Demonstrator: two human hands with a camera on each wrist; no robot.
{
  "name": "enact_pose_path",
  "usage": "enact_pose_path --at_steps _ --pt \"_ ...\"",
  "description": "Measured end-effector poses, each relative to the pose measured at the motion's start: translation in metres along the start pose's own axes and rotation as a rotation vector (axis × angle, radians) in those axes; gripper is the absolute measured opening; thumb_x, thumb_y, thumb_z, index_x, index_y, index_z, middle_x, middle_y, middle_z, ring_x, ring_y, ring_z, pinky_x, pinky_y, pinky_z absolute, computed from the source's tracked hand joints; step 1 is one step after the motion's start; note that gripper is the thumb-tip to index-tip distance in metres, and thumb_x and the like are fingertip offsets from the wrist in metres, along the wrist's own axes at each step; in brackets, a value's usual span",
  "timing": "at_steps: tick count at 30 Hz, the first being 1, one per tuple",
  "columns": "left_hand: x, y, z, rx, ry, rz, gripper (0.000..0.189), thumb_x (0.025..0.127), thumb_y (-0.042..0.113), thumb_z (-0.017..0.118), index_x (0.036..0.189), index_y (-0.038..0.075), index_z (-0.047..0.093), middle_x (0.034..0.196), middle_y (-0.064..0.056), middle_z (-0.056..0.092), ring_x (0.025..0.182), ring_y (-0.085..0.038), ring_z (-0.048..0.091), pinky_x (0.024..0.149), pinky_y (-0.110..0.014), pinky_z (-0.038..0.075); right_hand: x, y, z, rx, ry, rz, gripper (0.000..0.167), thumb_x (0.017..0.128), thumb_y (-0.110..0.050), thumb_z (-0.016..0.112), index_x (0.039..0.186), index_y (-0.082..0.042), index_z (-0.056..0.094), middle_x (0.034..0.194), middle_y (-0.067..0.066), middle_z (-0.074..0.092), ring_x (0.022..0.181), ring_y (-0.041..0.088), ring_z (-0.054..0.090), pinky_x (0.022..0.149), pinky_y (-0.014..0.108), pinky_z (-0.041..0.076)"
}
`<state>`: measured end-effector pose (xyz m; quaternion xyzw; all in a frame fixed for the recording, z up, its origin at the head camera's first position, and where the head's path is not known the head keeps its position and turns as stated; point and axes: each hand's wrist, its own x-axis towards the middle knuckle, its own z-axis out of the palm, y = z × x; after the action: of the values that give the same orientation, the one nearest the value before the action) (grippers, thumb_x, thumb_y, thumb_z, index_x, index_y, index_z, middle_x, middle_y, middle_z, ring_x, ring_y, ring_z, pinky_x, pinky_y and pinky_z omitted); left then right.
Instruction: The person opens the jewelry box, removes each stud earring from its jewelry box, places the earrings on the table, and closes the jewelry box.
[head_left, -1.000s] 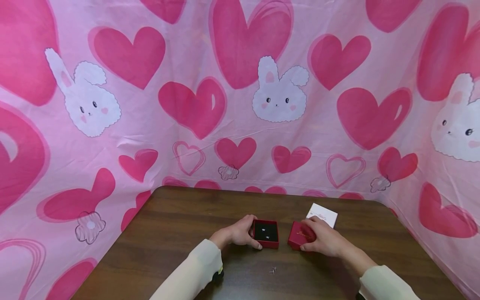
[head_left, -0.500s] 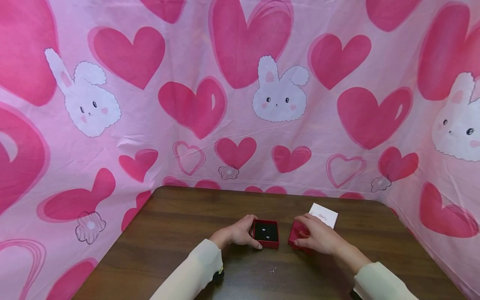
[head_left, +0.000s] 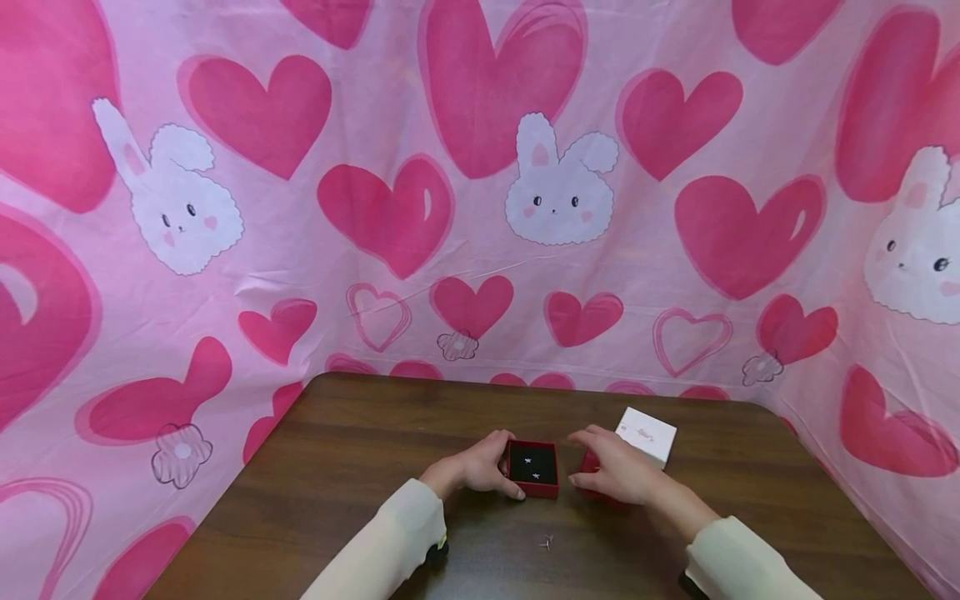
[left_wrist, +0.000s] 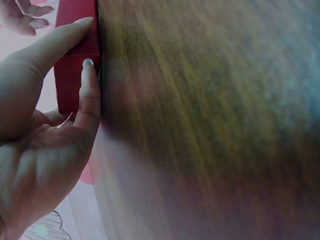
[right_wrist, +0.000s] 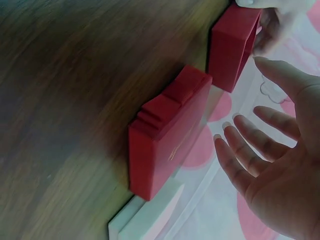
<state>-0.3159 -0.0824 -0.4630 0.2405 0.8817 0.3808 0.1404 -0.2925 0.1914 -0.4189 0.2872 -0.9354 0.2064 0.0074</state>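
Observation:
My left hand (head_left: 480, 467) grips a small red jewelry box (head_left: 542, 491) at its left side, thumb along the front wall. In its black insert (head_left: 531, 451) sit two small silver star-shaped earrings (head_left: 536, 476). To the right lies the red lid (right_wrist: 172, 145), with a bow along its side and gold script on top; in the head view it is mostly hidden under my right hand (head_left: 618, 471). In the right wrist view that hand (right_wrist: 272, 155) is spread above the lid, apart from it, fingers pointing toward the box and holding nothing.
A white box (head_left: 652, 429) with faint pink print lies behind the red lid. Tiny thin metal pieces (head_left: 547, 543) lie on the brown wooden table (head_left: 390, 417) in front of the box. A pink cloth (head_left: 480, 250) with hearts and rabbits hangs round the table.
My right hand has let go of the red lid and moved left over it, toward the jewelry box. My left hand and the box have stayed in place.

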Motion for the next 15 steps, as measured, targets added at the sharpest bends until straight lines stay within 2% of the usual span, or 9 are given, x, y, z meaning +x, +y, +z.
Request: enact_pose_path --at_steps 4,11,15 --pt "-0.001 0.001 0.0 -0.001 0.001 -0.001 0.064 0.076 0.02 0.092 0.124 0.011 0.05 0.106 0.001 0.05 0.096 -0.014 0.049 0.087 -0.031 0.044 0.004 -0.005 0.001 -0.008 -0.013 -0.011 0.056 0.082 -0.032 0.085 0.128 -0.005 0.066 0.116 0.009 0.066 0.091 0.022 0.063 0.084 0.045 0.055" --pt "-0.001 0.002 0.001 0.005 0.005 -0.003 0.065 0.076 0.02 0.092 0.125 0.011 0.05 0.107 0.0 0.05 0.096 -0.015 0.049 0.087 -0.031 0.044 0.01 -0.009 0.005 -0.017 0.001 -0.047 0.053 0.082 -0.031 0.085 0.125 -0.004 0.067 0.114 0.01 0.066 0.101 0.029 0.065 0.087 0.051 0.054" --pt "-0.001 0.001 0.001 0.002 0.004 -0.004 0.065 0.077 0.02 0.091 0.126 0.011 0.049 0.109 -0.001 0.051 0.097 -0.015 0.049 0.09 -0.032 0.045 0.013 -0.011 0.008 -0.028 -0.002 -0.051 0.052 0.083 -0.031 0.084 0.125 -0.005 0.067 0.113 0.009 0.067 0.102 0.028 0.064 0.087 0.052 0.053"
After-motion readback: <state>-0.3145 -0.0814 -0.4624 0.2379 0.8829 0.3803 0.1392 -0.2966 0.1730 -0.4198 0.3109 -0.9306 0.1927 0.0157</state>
